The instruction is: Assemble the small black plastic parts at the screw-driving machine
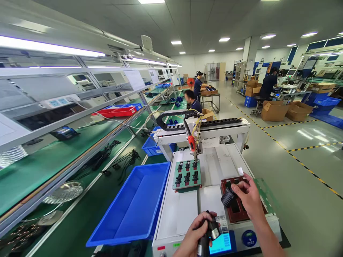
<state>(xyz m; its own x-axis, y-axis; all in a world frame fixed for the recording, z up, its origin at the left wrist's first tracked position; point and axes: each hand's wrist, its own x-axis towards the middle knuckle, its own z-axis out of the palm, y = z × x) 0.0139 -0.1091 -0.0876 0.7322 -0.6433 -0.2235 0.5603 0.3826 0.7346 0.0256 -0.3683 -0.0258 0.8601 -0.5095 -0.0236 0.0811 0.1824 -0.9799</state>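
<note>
My left hand (195, 232) is closed around a small black plug-like part (211, 228) over the front panel of a white benchtop machine (184, 210). My right hand (248, 196) grips another black part (227, 197) just above a dark red fixture tray (238, 214) on the machine's right side. A green fixture tray (187, 174) holding several black parts lies on the left track, under the red-tipped tool head (192, 142) of the gantry.
An empty blue bin (134, 203) sits left of the machine on the green bench. Black cables (118, 160) lie on the conveyor. A lit blue screen (221, 242) and round button are at the machine's front. Other people work farther down; cardboard boxes (273, 110) stand on the floor.
</note>
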